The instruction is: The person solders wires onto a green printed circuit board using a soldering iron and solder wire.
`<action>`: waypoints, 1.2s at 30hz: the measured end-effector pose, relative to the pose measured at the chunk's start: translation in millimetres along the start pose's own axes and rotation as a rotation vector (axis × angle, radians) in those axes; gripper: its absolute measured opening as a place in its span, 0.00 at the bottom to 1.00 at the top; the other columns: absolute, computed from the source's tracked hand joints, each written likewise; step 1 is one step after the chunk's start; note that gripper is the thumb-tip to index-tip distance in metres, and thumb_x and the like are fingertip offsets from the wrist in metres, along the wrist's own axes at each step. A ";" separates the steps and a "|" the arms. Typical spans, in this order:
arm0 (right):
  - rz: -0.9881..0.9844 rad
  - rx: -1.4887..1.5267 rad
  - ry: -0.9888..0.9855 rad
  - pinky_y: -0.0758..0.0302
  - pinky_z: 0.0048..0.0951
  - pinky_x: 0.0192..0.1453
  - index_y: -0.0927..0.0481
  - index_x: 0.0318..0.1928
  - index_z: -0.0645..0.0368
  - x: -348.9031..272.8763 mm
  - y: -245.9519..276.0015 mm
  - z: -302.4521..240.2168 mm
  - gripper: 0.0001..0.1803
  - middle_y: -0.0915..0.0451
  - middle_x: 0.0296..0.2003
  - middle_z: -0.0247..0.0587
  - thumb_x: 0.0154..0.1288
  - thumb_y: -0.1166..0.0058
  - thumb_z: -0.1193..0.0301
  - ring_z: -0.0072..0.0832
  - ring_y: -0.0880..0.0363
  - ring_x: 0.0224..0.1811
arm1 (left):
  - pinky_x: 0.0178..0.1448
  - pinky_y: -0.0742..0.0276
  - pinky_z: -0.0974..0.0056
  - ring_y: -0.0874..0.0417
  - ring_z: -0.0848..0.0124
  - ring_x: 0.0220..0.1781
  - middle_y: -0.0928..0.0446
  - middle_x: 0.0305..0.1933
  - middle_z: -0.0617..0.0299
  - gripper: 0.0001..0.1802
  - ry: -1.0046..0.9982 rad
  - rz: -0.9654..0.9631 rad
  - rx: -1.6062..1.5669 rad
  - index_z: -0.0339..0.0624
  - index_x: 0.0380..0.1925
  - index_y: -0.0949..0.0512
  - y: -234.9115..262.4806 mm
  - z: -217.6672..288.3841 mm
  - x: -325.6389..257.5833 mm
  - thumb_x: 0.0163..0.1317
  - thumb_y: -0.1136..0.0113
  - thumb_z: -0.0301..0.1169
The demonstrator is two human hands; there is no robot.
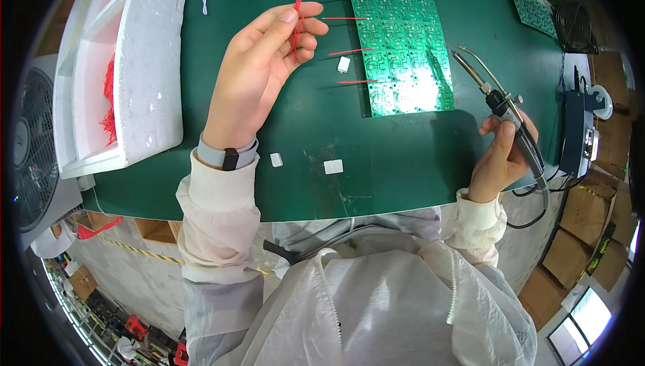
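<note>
My left hand (265,57) is raised above the table, its thumb and fingers closed on a small bunch of red wires (297,25) with bare tips upward. To its right lies a green circuit board panel (400,43) divided into many small boards. Several single red wires (346,19) stick out from the panel's left edge. My right hand (505,148) grips a soldering iron (507,107) with a thin bent metal tube alongside its tip. The iron's tip points up and left, just off the panel's right edge, apart from it.
A white foam box (149,64) with compartments of red wires stands on the left. Small white pieces (333,166) lie on the green table (295,195). Another circuit board panel (532,11) is at the far right, near a dark soldering unit (574,131). A fan (33,144) stands at left.
</note>
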State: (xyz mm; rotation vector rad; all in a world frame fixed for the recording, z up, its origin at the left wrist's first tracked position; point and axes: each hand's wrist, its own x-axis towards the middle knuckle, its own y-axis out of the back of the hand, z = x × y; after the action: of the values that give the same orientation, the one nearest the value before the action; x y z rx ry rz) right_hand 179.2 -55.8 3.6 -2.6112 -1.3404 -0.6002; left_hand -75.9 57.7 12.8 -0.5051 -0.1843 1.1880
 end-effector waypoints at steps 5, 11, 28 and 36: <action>-0.016 -0.040 -0.001 0.29 0.23 0.29 0.33 0.42 0.67 0.9 0.6 0.1 0.16 0.25 0.27 0.44 0.58 0.48 0.68 0.25 0.28 0.24 | 0.41 0.33 0.77 0.30 0.81 0.34 0.26 0.39 0.57 0.18 -0.040 0.034 0.133 0.30 0.48 0.33 -1.3 0.3 0.3 0.64 0.58 0.33; -0.013 -0.033 0.011 0.29 0.23 0.29 0.32 0.41 0.66 0.0 0.5 0.4 0.17 0.25 0.27 0.44 0.57 0.47 0.67 0.25 0.28 0.23 | 0.43 0.31 0.74 0.26 0.77 0.38 0.26 0.43 0.53 0.19 -0.050 0.074 0.104 0.33 0.46 0.30 -2.2 -0.5 1.2 0.62 0.55 0.36; -0.016 -0.005 0.066 0.28 0.24 0.26 0.32 0.40 0.66 -3.7 2.4 0.9 0.16 0.25 0.27 0.47 0.56 0.47 0.68 0.27 0.27 0.22 | 0.26 0.46 0.78 0.38 0.86 0.24 0.26 0.27 0.68 0.09 -0.238 0.212 0.516 0.40 0.35 0.21 -27.2 2.1 -18.8 0.55 0.45 0.28; -0.183 0.085 0.049 0.27 0.23 0.27 0.34 0.41 0.64 -13.8 5.5 -6.9 0.19 0.30 0.30 0.45 0.52 0.43 0.70 0.26 0.26 0.23 | 0.25 0.38 0.77 0.30 0.79 0.24 0.26 0.26 0.64 0.05 -0.570 0.057 1.180 0.37 0.25 0.24 -45.2 -34.1 -49.0 0.48 0.42 0.18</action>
State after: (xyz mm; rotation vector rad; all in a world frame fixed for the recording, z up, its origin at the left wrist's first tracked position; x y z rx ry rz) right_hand 174.6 -71.5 4.5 -2.4086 -1.5645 -0.6135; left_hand -42.8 -9.5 10.3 0.8706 0.0679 1.2561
